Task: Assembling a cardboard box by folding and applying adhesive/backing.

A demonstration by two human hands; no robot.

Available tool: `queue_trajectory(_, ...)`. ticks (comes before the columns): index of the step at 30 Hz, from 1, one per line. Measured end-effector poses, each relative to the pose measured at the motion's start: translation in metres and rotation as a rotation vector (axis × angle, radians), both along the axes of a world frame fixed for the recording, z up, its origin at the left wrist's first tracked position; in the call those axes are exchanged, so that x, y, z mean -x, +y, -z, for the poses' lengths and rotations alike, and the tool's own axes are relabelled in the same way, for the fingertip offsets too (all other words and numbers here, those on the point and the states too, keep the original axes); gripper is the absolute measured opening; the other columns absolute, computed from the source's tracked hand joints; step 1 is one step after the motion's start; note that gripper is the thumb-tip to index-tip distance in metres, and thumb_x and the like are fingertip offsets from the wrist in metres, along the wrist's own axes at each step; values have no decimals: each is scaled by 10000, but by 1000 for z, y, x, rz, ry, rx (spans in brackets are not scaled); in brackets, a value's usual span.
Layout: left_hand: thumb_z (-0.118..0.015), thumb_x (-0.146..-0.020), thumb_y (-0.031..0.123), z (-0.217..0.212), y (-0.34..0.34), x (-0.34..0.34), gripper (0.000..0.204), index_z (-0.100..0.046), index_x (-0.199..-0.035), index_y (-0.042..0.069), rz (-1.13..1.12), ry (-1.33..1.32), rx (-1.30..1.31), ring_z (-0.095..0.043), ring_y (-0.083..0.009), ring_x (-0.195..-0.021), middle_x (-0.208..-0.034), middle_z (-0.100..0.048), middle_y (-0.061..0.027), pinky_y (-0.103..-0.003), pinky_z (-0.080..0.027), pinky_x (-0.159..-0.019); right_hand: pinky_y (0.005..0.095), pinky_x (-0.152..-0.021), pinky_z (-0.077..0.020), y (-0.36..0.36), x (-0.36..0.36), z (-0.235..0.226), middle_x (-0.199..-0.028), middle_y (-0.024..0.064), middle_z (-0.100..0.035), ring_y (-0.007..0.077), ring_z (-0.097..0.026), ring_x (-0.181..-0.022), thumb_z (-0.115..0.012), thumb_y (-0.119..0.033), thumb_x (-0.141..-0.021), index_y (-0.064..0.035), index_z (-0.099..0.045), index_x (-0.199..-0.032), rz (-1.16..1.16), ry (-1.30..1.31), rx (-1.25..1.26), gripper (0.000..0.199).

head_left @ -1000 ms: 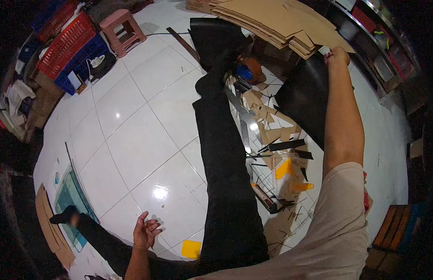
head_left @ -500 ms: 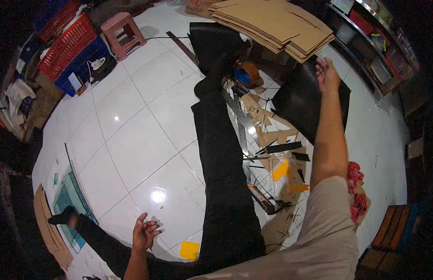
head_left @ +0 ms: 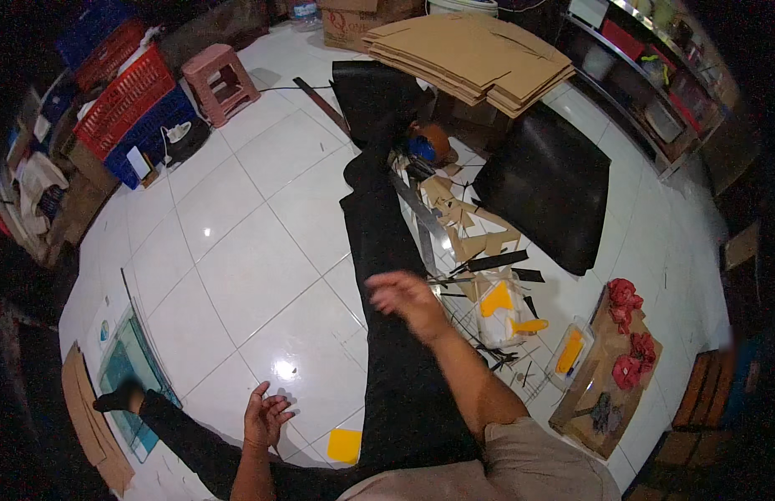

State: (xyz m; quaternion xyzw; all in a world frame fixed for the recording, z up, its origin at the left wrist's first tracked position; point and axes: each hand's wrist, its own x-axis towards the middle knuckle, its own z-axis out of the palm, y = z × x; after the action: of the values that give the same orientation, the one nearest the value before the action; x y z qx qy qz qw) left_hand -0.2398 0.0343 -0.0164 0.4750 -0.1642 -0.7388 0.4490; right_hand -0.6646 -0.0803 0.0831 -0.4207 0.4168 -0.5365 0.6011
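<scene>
My right hand (head_left: 404, 302), smeared by motion, passes above my outstretched black-trousered right leg (head_left: 404, 384). Its fingers look stretched out, and nothing shows in them. My left hand (head_left: 268, 413) hovers low over the white tiles with fingers apart and nothing held. Closest to it is a flat yellow square (head_left: 344, 446) beside my thigh. Right of my leg are a yellow triangular piece (head_left: 494, 299), a yellow-handled tool (head_left: 529, 326) and black strips (head_left: 498, 260) among cardboard scraps (head_left: 479, 244). A black sheet (head_left: 546, 192) lies farther off.
Stacked cardboard sheets (head_left: 471, 54) stand at the far side, near a metal ruler (head_left: 421, 207). A board with red crumpled bundles (head_left: 625, 373) and a clear tray (head_left: 569, 355) are on the right. Left are a pink stool (head_left: 220, 83), red crate (head_left: 124, 104) and glass sheet (head_left: 124, 359).
My right hand has swung back from beside the black sheet to above my right leg. The view has shifted slightly, showing more of the board at right. My left hand has hardly moved.
</scene>
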Motion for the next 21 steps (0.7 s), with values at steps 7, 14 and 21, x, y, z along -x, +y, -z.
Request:
queue_trajectory(7,-552,-959,488,2,2,2,537,-470,-1345,124,-23,-14,56,-700,-257,-865,-1010,-685,-117,-437,-614,-716,447,-884,-496,11,-65,11,-999,125,-691,320,-635,-985,-634,-275,-883,-79,-704,-1072,-629,1322,507,281)
queue_trajectory(14,-536,-952,520,-7,-3,0,578,-479,-1338,94,82,142,70,-680,-257,-867,-1000,-668,-114,-408,-599,-716,440,-866,-496,20,-79,16,-957,113,-692,308,-633,-973,-630,-274,-886,-77,-720,-1011,-371,1310,503,250)
queue_trajectory(21,-502,-961,554,-37,-9,2,630,-451,-1372,79,41,233,261,-638,-255,-932,-1078,-646,-127,-402,-538,-743,435,-852,-473,28,-94,16,-881,103,-690,307,-614,-911,-623,-271,-873,-71,-728,-878,-382,1547,578,226)
